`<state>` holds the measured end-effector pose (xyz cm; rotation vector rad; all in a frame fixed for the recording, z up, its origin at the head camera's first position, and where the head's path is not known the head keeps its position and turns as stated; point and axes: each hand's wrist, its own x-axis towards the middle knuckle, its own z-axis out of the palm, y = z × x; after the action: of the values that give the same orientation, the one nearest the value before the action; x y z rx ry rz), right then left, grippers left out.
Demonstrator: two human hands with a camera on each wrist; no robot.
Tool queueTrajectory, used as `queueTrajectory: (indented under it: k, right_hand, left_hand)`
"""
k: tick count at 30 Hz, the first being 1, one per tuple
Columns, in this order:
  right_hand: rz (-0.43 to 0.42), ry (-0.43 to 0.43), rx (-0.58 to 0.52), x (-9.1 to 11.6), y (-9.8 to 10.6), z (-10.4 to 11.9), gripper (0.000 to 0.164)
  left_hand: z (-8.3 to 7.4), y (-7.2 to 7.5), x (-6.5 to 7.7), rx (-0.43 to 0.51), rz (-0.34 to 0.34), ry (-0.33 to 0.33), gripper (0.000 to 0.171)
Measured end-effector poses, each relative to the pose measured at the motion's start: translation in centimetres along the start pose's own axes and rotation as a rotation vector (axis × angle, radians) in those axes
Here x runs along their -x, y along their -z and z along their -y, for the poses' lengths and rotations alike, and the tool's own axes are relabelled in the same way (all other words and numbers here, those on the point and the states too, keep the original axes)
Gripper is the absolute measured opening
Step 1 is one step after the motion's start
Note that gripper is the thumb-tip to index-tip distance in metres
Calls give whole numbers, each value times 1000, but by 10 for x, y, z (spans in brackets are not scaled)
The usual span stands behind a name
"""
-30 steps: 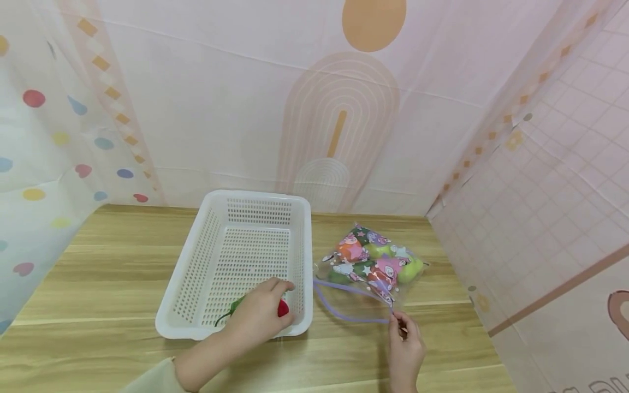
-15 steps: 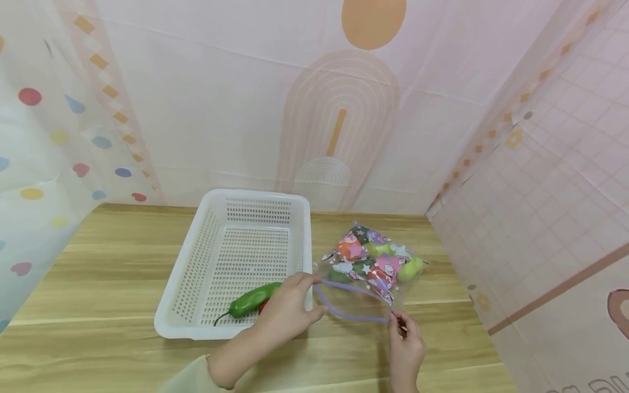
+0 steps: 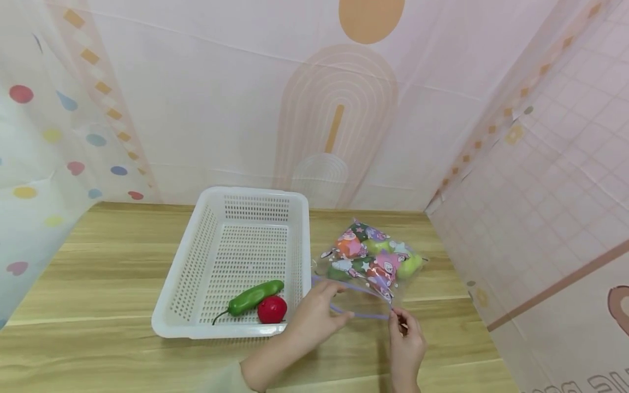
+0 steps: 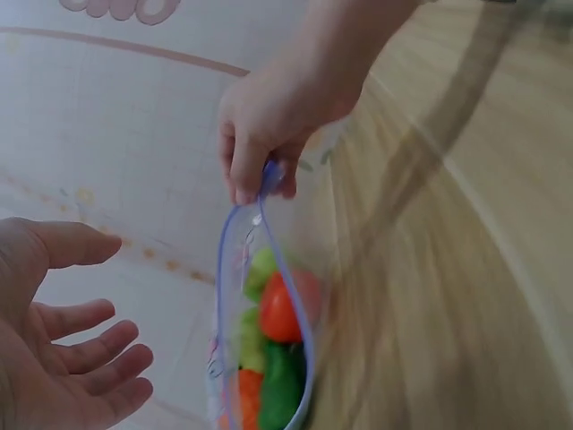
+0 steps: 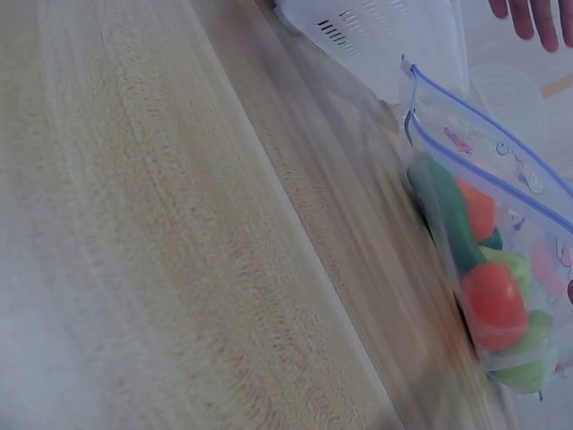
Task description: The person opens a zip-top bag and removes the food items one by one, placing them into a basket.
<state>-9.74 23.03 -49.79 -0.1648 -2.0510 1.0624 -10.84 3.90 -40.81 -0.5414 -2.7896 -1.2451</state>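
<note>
A clear printed zip bag [image 3: 388,262] lies on the table, its purple-edged mouth gaping toward the person. Several fruits and vegetables fill it, including a red tomato-like one [image 4: 279,312], a long dark green one [image 5: 445,210] and a green pear-like one [image 3: 409,267]. At the mouth's right corner, my right hand [image 3: 407,346] pinches the purple edge between thumb and fingers. My left hand [image 3: 316,316] holds nothing; its fingers are spread beside the mouth's left side, overlapping the purple edge in the head view. A green chili pepper [image 3: 254,297] and a round red fruit [image 3: 272,309] rest in the basket.
Left of the bag stands a white perforated plastic basket [image 3: 179,256], close beside the bag's mouth. Both are on a wood-grain table [image 3: 98,284]. Patterned sheets [image 3: 221,98] hang behind and at both sides.
My left hand has moved right, out of the basket and over to the bag's mouth, uncovering the green chili pepper and red fruit. My right hand keeps its pinch on the bag's corner.
</note>
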Motion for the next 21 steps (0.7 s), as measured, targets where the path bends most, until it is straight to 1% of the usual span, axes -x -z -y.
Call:
queueTrajectory:
  k: [3,8,12,15,21]
  right_hand:
    - [4,-8,-8,0,0,0,8]
    - [5,-12,-6,0,1,0,8]
    - [0,-28,-8,2,1,0,8]
    - [-5,-39,-9,3,1,0,8]
    - [-14,-31,-13,2,0,0,7]
  left_hand:
    - [1,-10,-2,16,-12,0,47]
    - [6,-27,-6,4,-31,1,47]
    - [11,-43,-8,13,-55,23,45]
    - [14,-53,-8,0,-69,30,45]
    - [21,-68,-12,-92,-101,-40,50]
